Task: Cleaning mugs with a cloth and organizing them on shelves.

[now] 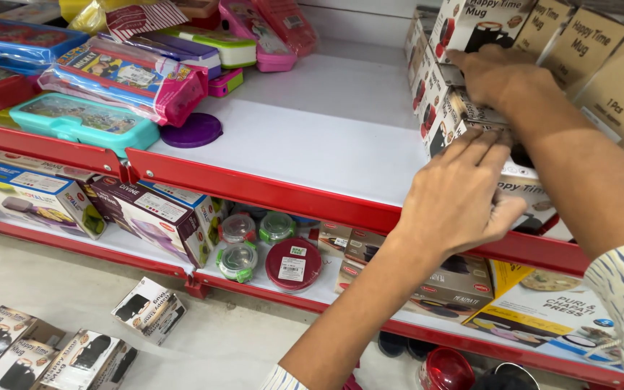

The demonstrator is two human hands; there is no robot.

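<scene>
My left hand [464, 195] presses flat against a mug box [525, 191] lying at the front right of the white shelf [312, 137], fingers spread along its side. My right hand [500, 76] rests on top of a stack of mug boxes [442, 108] just behind it, palm down, fingers gripping the top box. More upright mug boxes [601, 58] stand in a row at the far right.
Colourful lunch boxes [110, 79] and a purple lid [195, 130] fill the shelf's left side. The lower shelf holds boxed cookware [146, 213], small round containers [261, 245] and a press box [543, 303]. Several mug boxes [59, 347] lie on the floor.
</scene>
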